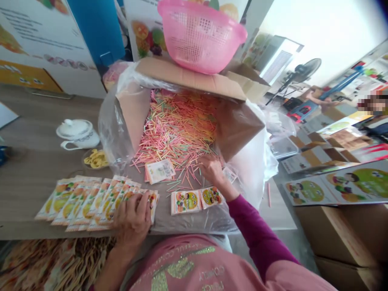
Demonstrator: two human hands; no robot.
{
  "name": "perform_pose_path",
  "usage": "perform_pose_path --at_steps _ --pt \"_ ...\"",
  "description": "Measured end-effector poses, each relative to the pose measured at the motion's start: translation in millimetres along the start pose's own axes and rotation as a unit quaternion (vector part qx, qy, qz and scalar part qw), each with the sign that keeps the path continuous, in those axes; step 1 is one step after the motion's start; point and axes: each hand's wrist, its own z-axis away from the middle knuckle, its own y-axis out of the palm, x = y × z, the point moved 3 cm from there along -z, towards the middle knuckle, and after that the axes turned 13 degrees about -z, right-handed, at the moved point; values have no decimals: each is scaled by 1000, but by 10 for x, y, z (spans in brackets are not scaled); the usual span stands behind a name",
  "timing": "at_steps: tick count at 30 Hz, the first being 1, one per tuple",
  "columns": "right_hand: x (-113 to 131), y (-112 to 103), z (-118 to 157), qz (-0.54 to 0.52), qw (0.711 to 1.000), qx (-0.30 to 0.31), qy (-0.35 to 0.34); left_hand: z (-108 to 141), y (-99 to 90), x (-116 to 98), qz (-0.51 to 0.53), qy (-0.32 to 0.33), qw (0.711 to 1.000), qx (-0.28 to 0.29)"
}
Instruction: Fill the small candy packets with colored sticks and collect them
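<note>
Thin pink, orange and green sticks [178, 125] spill from an open cardboard box [239, 129] lined with clear plastic. At the right of the spill, my right hand [211, 167] is among the sticks with its fingers bent; what they hold is too small to make out. My left hand [133, 214] rests on the right end of a fanned row of printed packets [81, 202], its fingers bent over them. Between my hands lie two small stacks of packets [186, 201], side by side at the table edge. A pile of whitish cards [159, 171] sits just above them.
A pink basket [203, 38] stands behind the box. On the left are a white lidded cup [78, 133] and a dish of yellow pieces [97, 159]. Cartons [342, 234] stand at the right, with a fan [298, 72] farther back. Another person's arm shows at far right.
</note>
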Motion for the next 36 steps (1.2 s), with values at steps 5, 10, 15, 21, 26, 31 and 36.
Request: perform_pose_path --at_steps 5,10,15,21,26,31,36 --pt "-360 -155 -421 92 991 67 76 -88 -116 59 73 1 997 26" --pt "-393 -102 -760 112 985 91 98 -519 80 100 151 50 986 45" --pt "-377 -12 -945 126 983 97 96 -931 602 -25 156 122 967 162" --pt "-437 86 -1143 126 981 79 127 -944 725 -46 149 142 963 172" --pt "-485 -19 -1308 87 976 113 163 -943 713 -43 127 142 973 129" --pt "-549 -128 -1248 78 978 110 159 -933 742 -54 173 104 976 82" --pt "-611 -25 -1101 73 980 94 162 -974 722 -61 161 72 972 155"
